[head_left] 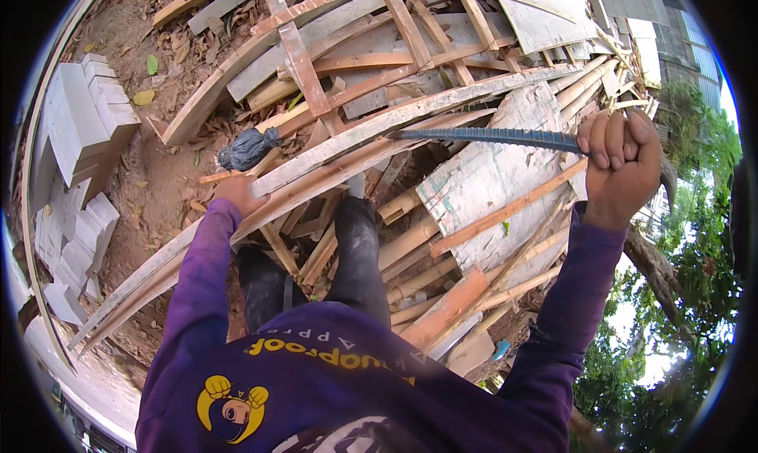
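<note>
My left hand (pixel 241 197) is closed over a long pale timber (pixel 339 143) that runs diagonally across in front of me. A second reddish-brown length lies along its near side. Held in my right hand (pixel 620 165) is a pry bar (pixel 489 135) of ribbed, blue-grey steel, raised at the right. A curved hook shows at its end beyond my fist, and its straight end reaches left to the timbers. Whether that tip is wedged in or only touching, I cannot tell. My legs stand among loose wood just below.
Nailed timber frames (pixel 296 66) and boards pile up ahead. A worn plywood sheet (pixel 489 188) and bamboo poles (pixel 410 244) lie to the right. Grey blocks (pixel 83 125) stand at the left on leaf-strewn dirt (pixel 158 188). A black plastic bag (pixel 249 147) sits past my left hand.
</note>
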`<state>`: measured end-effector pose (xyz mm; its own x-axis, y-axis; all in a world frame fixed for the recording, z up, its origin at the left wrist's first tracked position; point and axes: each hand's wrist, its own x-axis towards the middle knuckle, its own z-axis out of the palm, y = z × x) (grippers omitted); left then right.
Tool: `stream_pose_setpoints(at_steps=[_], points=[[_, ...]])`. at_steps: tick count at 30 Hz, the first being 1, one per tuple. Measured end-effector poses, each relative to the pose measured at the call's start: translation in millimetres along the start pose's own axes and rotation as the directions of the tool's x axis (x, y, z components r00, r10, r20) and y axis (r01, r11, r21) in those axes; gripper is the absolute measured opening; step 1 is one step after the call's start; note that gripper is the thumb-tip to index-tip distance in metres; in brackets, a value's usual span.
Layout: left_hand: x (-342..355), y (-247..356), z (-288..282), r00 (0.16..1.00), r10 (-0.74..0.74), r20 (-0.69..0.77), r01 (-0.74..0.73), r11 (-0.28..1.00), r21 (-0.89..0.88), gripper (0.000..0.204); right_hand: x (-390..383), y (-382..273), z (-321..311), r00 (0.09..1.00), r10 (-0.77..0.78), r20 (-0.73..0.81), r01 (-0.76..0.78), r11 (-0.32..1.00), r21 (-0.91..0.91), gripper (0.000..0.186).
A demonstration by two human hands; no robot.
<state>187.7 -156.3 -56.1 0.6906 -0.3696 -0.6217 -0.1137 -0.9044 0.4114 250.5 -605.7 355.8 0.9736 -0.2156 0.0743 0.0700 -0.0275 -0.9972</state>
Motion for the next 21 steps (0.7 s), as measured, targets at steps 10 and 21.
stream_pose_setpoints(at_steps=[10, 21], points=[[-5.4, 12.6, -8.9, 0.993, -0.089, 0.073, 0.087, 0.996, 0.023, 0.068, 0.0, -64.1, -8.6, 0.977, -0.159, 0.141, 0.159, 0.987, 0.011, 0.032], [-16.9, 10.1, 10.4, 0.999, -0.051, 0.011, 0.051, 0.999, -0.002, 0.067, 46.0, 32.8, -24.4, 0.998, -0.013, 0.069, 0.019, 0.995, -0.096, 0.029]])
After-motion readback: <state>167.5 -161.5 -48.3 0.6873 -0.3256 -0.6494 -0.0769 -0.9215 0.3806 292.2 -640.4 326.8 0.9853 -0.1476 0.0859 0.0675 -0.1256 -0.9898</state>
